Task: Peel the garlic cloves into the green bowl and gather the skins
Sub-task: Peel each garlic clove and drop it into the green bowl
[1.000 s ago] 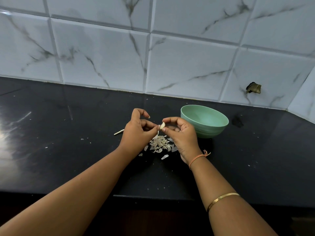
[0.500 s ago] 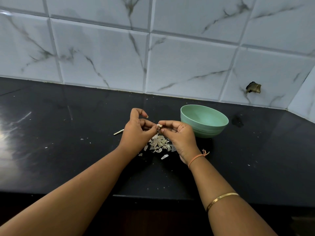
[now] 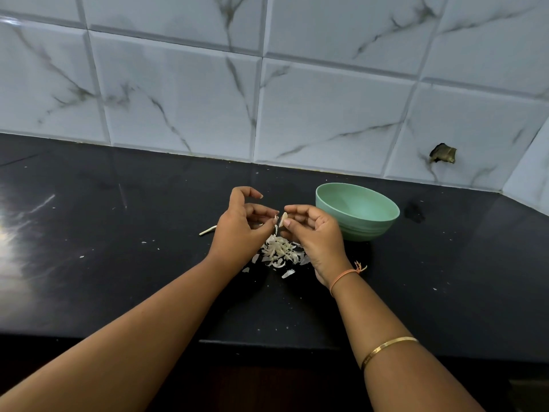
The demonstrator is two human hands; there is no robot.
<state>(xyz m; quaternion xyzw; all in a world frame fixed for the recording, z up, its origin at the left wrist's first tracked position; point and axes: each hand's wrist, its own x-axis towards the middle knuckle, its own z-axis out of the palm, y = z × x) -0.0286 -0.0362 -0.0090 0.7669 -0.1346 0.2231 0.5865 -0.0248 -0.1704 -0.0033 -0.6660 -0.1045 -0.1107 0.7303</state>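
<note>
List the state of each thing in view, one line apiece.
Clove: held in the air above the skins.
Right hand: pinches the clove.
Left hand: pinches a skin strip at the clove.
Skins: loose heap on the counter, under the hands.
Bowl: upright on the counter, right of the hands; bottom hidden.
Stem: lying on the counter, left of the left hand.

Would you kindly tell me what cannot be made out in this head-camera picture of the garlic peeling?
Head view only.
The green bowl: near wall hides its bottom.
The garlic clove in the right hand: too small to judge remaining skin.
The left hand: whether its fingers pinch skin is too small to tell.
The skin pile: partly behind the right hand.
</note>
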